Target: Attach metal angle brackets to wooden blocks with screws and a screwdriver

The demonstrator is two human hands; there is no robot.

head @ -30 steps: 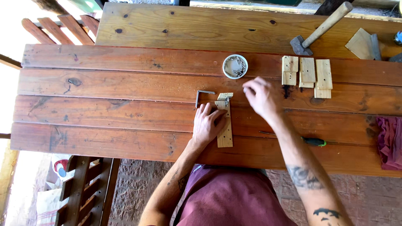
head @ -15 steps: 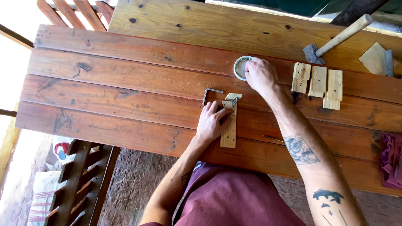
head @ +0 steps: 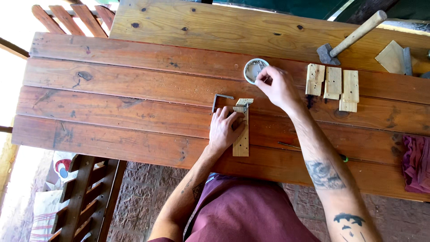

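Between both hands (head: pixel 251 107) lies wooden strip (head: pixel 242 134).

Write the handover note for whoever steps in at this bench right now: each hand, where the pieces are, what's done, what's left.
Left hand: flat on the wooden strip, pressing it to the table; nothing gripped.
Right hand: fingertips at the small round tin of metal bits; whether it has pinched one cannot be told.
A metal bracket sits at the strip's far end; an L-shaped key lies just left of it.
Three short wood blocks wait to the right; the hammer lies beyond them.
Done: strip placed, with bracket.
Left: blocks untouched.
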